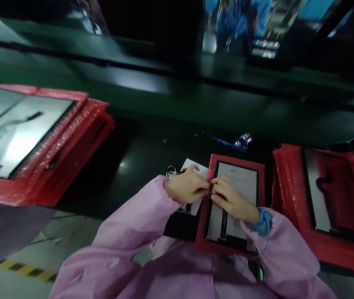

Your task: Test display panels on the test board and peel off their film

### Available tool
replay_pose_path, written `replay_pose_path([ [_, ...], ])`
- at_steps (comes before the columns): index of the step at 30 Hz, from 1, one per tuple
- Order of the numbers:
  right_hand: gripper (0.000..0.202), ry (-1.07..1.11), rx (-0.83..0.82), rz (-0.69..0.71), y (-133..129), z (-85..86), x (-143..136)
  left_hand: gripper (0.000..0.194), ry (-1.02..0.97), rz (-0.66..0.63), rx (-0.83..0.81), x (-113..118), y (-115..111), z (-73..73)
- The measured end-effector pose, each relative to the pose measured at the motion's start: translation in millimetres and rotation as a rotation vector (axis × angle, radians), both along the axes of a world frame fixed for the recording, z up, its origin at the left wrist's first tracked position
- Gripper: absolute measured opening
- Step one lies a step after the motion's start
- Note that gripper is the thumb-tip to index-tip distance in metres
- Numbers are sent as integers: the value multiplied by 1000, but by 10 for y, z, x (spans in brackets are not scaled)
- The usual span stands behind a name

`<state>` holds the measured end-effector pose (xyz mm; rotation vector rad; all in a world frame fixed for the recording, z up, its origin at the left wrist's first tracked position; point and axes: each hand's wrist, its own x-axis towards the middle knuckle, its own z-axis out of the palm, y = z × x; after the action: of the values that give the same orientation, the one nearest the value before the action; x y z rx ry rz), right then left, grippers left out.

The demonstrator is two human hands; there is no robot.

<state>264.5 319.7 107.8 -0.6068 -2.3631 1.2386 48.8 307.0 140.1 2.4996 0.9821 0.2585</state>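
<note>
My left hand point(189, 185) and my right hand point(231, 199) meet with fingertips pinched together over the left edge of a display panel point(241, 176). What the fingertips hold, if anything, is too small to make out. The panel lies on a red bubble-wrap sheet point(261, 178), with a dark flex cable point(224, 224) along its lower part. Beneath my left hand is a device with exposed electronics point(185, 207), partly covered by the hand. A white flat piece point(197, 165) sticks out behind it.
Stacked panels in red bubble wrap point(80, 133) stand at the left, and another red-wrapped stack point(292, 182) at the right. Behind the work lie a blue pen-like tool point(228, 144) and a shiny silver object point(244, 141). A dark rail point(152, 70) crosses the back.
</note>
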Motion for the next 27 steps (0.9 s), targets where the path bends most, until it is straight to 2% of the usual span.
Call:
replay_pose_path([
  [5,19,-22,-35,-46,-6,-30,11,17,-28,-2,-76,-12,17,-23],
  [10,15,-39,-58,-57,-25,-11,9,12,-68,11,-63,-5,13,-33],
  [16,14,-20,-59,-56,-25,-35,14,15,-73,27,-47,6,26,-61],
  [21,15,-24,-62,-68,-24,-51,13,4,-108,22,-33,12,6,-57],
  [27,13,-21,-61,-73,-35,-21,-3,6,-142,55,-46,39,-8,-100],
])
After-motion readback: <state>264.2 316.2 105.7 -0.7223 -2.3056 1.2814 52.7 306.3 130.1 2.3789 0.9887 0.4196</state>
